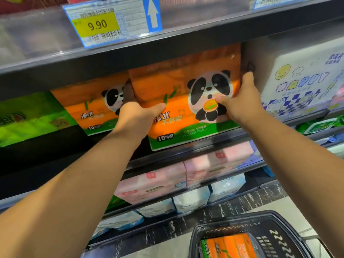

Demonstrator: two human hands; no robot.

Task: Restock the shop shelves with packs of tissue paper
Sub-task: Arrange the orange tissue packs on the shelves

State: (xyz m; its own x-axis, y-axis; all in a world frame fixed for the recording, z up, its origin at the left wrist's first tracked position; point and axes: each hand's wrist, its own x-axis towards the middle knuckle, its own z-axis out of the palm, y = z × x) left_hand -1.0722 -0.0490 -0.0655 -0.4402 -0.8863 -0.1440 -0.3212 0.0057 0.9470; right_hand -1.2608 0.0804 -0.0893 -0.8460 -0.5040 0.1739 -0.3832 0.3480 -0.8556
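Observation:
An orange tissue pack [178, 86] with a panda print stands at the front of the middle shelf [208, 140], its lower edge over the shelf lip. My left hand [137, 118] grips its left side, thumb across the front. My right hand [242, 97] grips its right side, thumb on the panda and fingers round the right edge. A second orange panda pack [89, 105] sits further back to the left. Another orange pack [229, 246] lies in a black basket [275, 237] on the floor at lower right.
A green pack [28, 118] sits at the left of the same shelf, a white and blue pack [305, 81] at the right. Pink packs [158, 181] and white packs [191, 202] fill the lower shelves. A 9.90 price tag [111, 21] hangs on the shelf above.

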